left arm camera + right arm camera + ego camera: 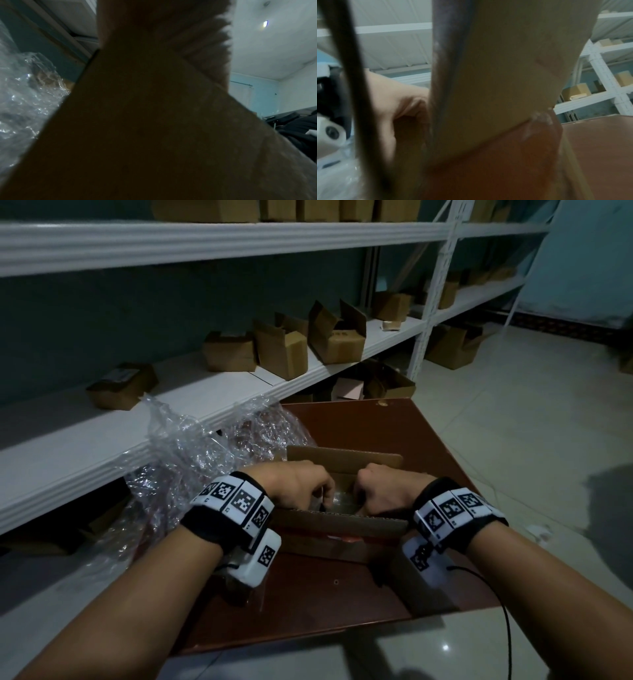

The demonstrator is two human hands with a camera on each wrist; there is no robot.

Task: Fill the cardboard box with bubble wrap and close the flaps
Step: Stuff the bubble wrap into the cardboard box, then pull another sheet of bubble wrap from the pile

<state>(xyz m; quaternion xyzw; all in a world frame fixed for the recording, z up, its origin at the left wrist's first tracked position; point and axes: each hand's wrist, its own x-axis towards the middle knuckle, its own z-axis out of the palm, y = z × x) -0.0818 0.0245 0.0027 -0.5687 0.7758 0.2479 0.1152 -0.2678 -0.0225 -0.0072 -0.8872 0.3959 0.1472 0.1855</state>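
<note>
A small open cardboard box (342, 522) stands on the brown table (376, 422), its far flap (342, 460) upright and its near flap (342, 520) leaning toward me. Both hands reach down into the opening. My left hand (301, 487) and right hand (380, 491) have their fingers curled on clear bubble wrap (337, 501) inside the box; the fingertips are hidden. A big loose heap of bubble wrap (191, 453) lies left of the box. A cardboard flap (154, 121) fills the left wrist view, and another flap (496, 67) fills the right wrist view.
White shelving (171, 412) with several small cardboard boxes (281, 350) runs along the left and back. Pale tiled floor (513, 422) lies to the right. A black cable (503, 621) trails from my right wrist.
</note>
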